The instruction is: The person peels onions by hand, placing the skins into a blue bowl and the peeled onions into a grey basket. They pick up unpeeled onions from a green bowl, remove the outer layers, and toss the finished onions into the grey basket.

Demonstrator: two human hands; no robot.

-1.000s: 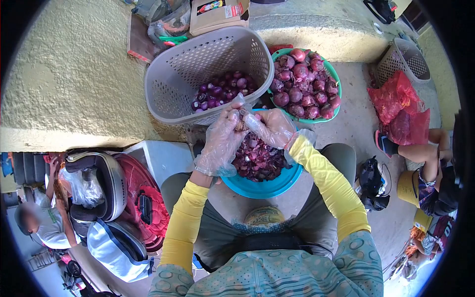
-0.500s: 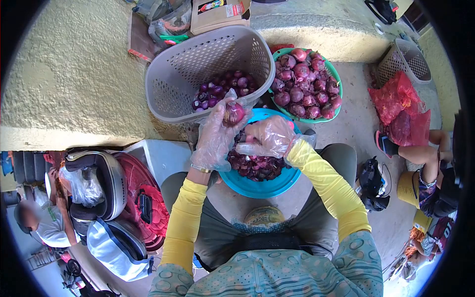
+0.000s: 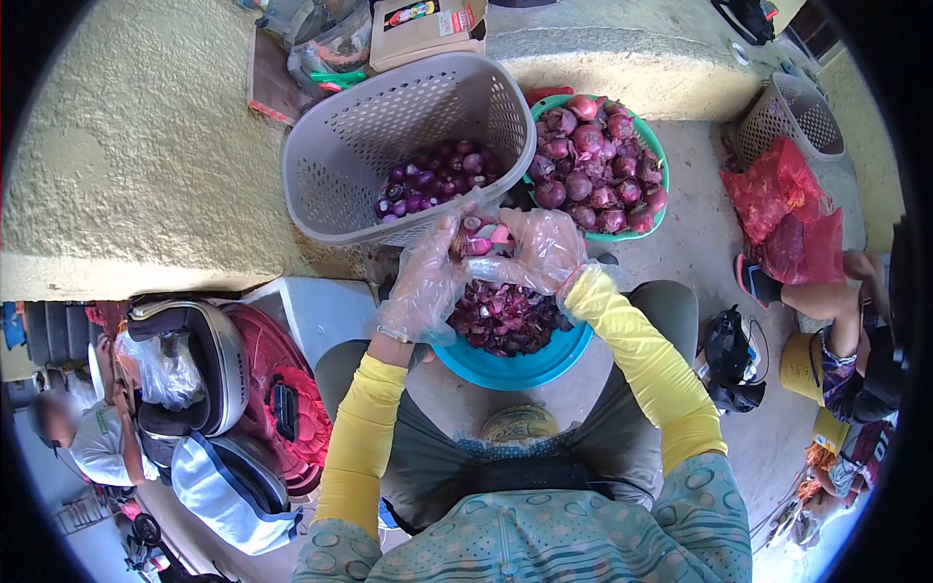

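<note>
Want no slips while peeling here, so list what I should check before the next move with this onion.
1. Onion gripped by both the left hand and the right hand: ok.
2. Plastic gloves on both hands: ok.
3. Blue bowl of peels directly under the hands: ok.
4. Grey basket has room above its purple onions: ok.
5. Green bowl, piled with red onions, right beside the basket: ok.
6. Held onion's skin fully off: cannot tell, the fingers cover most of it.
</note>
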